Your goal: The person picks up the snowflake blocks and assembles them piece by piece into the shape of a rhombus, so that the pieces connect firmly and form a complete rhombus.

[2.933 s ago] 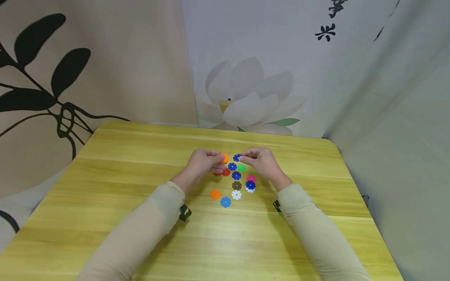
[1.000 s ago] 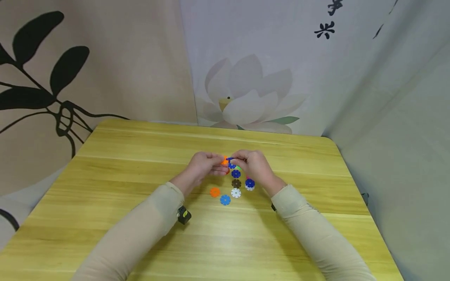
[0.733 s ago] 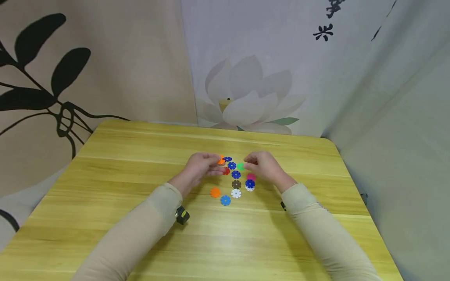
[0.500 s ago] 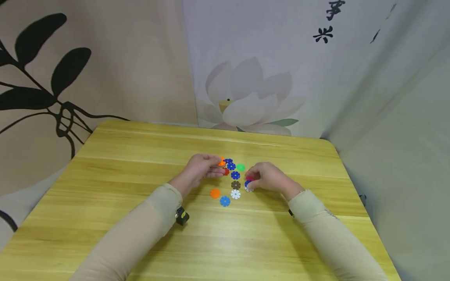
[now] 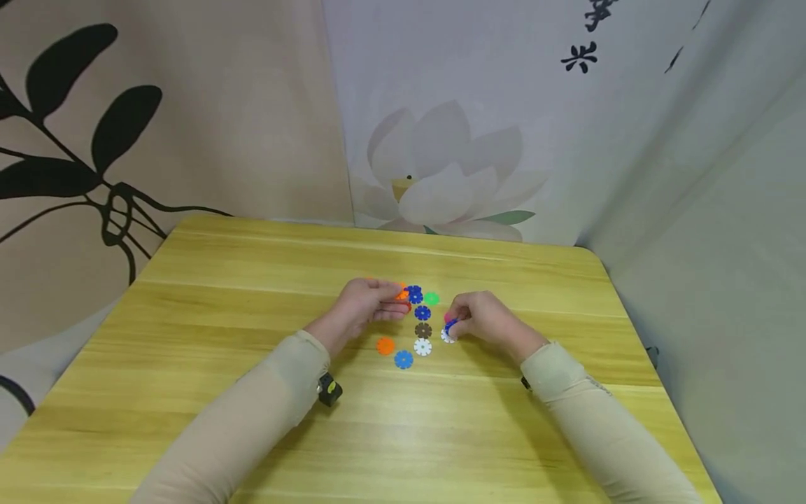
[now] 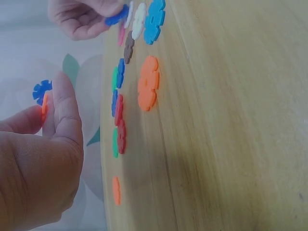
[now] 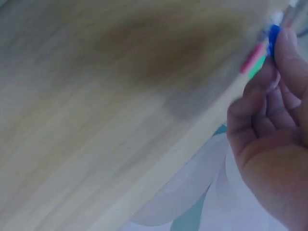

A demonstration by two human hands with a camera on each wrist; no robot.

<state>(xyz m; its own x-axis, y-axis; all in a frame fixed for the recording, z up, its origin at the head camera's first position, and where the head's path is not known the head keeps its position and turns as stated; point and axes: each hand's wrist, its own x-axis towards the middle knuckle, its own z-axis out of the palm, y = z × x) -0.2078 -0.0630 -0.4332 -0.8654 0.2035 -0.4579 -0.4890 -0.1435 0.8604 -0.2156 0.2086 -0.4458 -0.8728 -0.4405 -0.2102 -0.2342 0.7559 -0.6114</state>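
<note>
Between thumb and fingers my left hand [image 5: 362,304] pinches an orange notched disc [image 6: 45,106], with a blue disc [image 6: 42,92] joined to it at an angle. My right hand [image 5: 488,318] pinches another blue disc [image 7: 274,40] by its edge, beside a pink disc [image 5: 448,318] and a white disc [image 5: 447,337]. In the left wrist view, the right hand [image 6: 86,19] holds that blue disc above the table surface. Part of the held orange disc is hidden by my left fingers.
On the wooden table [image 5: 220,350] lie a green disc [image 5: 431,299], a brown disc [image 5: 423,330], a white disc [image 5: 422,347], a light blue disc [image 5: 404,360], an orange disc [image 5: 385,346], and several red and blue ones. A printed curtain [image 5: 252,105] hangs behind.
My right hand has let go of the blue disc now joined to the orange one, moved right and nearer, and taken hold of another blue disc. My left hand has kept its pinch.
</note>
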